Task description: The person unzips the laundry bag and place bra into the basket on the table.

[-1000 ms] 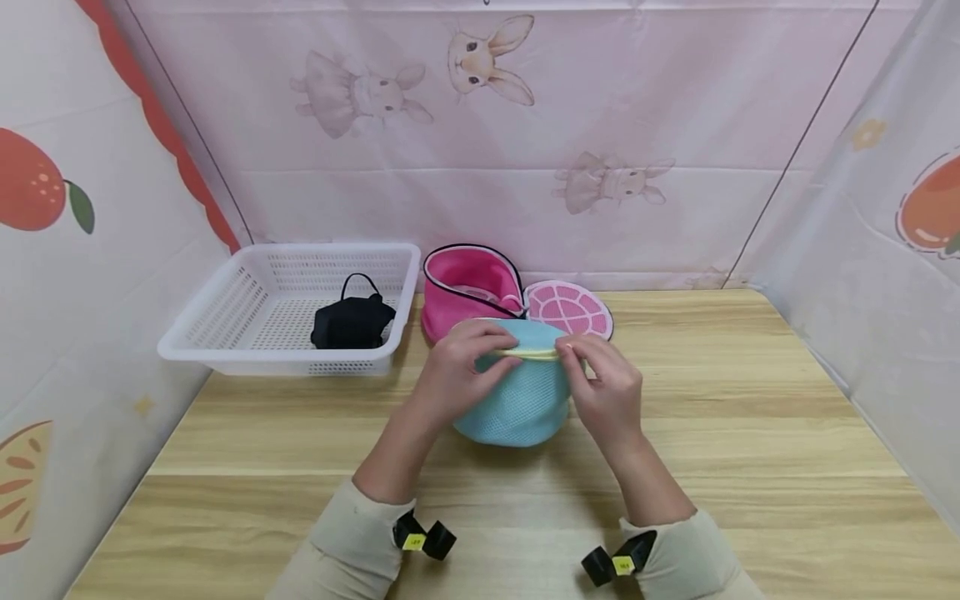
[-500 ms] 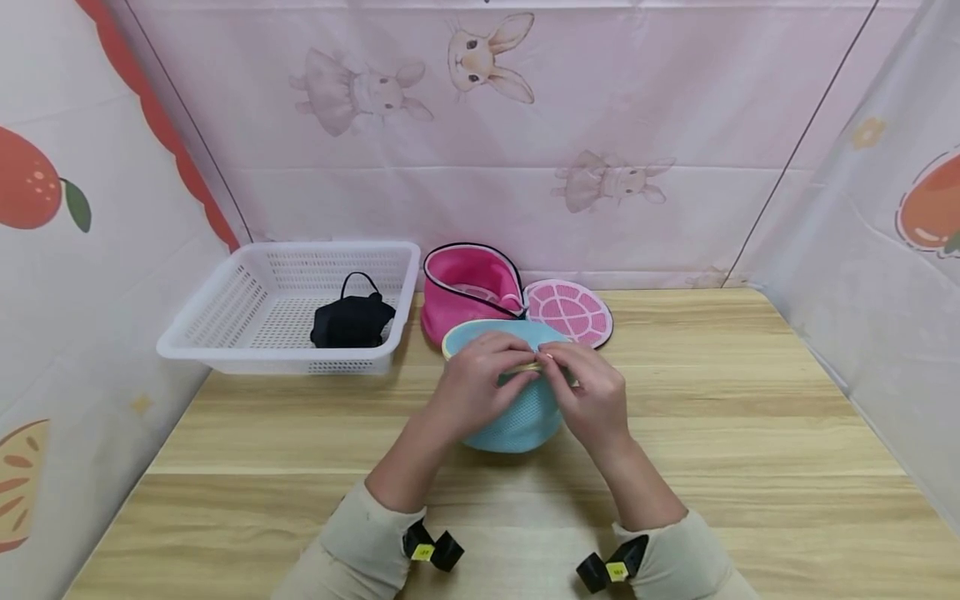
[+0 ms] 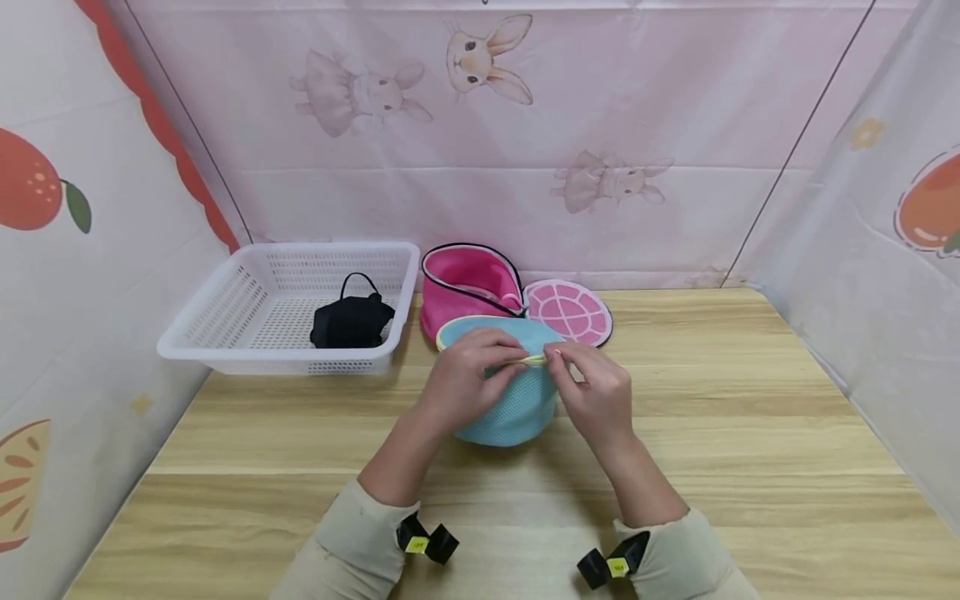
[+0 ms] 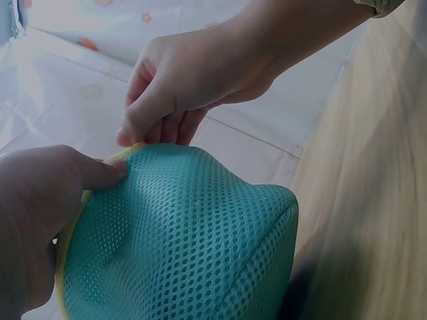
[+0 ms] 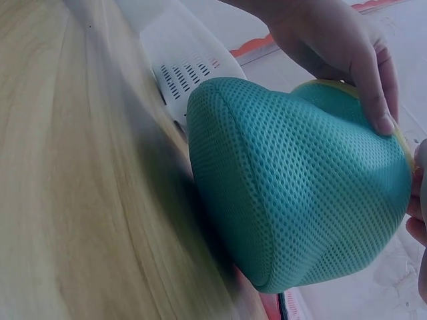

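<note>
A light-blue mesh laundry bag (image 3: 510, 412) with yellow edging is held over the middle of the table, its mouth facing up. My left hand (image 3: 467, 377) pinches the yellow rim between thumb and fingers. A short way along that rim, my right hand (image 3: 598, 393) pinches the edging with thumb and fingertips. In the left wrist view, the mesh bag (image 4: 193, 233) hangs below both hands with its side bulging out. The right wrist view shows the bag (image 5: 300, 187) from its base side. Whatever small part lies under the right fingertips is hidden.
Behind the blue bag stands an open pink bag (image 3: 450, 317) with black edging, its round mesh lid (image 3: 568, 312) folded out to the right. At the left, a white plastic basket (image 3: 262, 355) holds a black cloth item (image 3: 351, 323) with a loop.
Both hands first shifted along the rim, the right one moving left toward the other. Since then the hands have drawn slightly apart, and the bag's far rim now shows at the left.
</note>
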Demonstrator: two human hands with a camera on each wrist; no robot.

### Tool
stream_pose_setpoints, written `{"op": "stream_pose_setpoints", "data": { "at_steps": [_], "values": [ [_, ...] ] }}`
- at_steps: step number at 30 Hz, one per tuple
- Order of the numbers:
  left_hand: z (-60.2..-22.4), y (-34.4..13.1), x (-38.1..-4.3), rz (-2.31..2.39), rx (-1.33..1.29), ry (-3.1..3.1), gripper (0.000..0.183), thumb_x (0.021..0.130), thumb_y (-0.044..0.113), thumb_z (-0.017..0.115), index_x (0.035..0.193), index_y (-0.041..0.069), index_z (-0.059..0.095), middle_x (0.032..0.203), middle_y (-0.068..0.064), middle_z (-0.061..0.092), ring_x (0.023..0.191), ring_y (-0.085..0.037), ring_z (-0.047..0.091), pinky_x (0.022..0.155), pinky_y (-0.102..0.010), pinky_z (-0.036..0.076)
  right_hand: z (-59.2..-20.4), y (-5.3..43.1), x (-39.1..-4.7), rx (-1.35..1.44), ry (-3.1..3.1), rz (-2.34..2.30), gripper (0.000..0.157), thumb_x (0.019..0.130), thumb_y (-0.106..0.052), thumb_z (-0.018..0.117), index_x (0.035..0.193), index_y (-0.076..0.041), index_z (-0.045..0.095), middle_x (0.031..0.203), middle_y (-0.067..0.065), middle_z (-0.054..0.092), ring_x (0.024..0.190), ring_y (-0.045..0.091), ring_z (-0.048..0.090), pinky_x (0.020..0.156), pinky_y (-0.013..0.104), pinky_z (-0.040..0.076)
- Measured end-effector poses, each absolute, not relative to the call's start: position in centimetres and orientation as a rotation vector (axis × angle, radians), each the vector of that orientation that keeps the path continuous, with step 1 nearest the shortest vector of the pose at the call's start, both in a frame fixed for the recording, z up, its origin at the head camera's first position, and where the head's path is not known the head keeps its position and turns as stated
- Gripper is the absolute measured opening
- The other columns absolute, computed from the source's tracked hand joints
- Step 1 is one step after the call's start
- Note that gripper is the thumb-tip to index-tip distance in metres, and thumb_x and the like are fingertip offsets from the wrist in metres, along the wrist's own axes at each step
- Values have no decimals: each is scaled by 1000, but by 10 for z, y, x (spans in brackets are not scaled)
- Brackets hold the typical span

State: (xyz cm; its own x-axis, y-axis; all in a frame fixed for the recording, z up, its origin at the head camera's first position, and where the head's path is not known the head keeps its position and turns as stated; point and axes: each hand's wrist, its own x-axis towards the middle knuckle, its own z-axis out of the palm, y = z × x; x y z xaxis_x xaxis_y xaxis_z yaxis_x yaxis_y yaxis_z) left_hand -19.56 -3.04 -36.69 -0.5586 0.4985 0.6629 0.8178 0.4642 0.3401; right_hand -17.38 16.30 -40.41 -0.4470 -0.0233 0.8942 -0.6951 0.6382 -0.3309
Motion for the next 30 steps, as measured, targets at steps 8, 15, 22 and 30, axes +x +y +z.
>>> {"op": "stream_pose_setpoints", "data": {
  "at_steps": [8,15,22,30],
  "values": [
    [-368,-37,-199,-965,-1075,-2214,19,82,14,80,99,8,78,100,-1,73,102,-14,65,96,-26,52,-405,166,-175,539,-1865,852,12,82,-4,76,93,1,76,89,11,76,81,23,73,77,27,58],
    [-365,-41,-201,-1013,-1061,-2179,19,82,14,80,100,7,78,101,-3,73,101,-15,66,94,-26,53,-403,168,-175,527,-1809,859,12,83,-4,76,92,3,75,89,13,76,82,26,74,81,23,57],
    [-365,-45,-205,-1066,-1058,-2128,20,81,12,81,99,6,78,101,-5,73,99,-16,67,93,-27,54,-401,171,-174,501,-1795,871,12,82,-1,76,92,4,75,91,15,76,84,28,74,82,20,55],
    [-365,-49,-206,-1054,-1029,-2140,21,82,12,80,101,6,77,104,-6,73,103,-17,66,95,-27,53,-399,171,-174,502,-1763,869,12,81,1,75,92,5,75,91,15,75,84,29,74,87,19,53]
  ]
}}
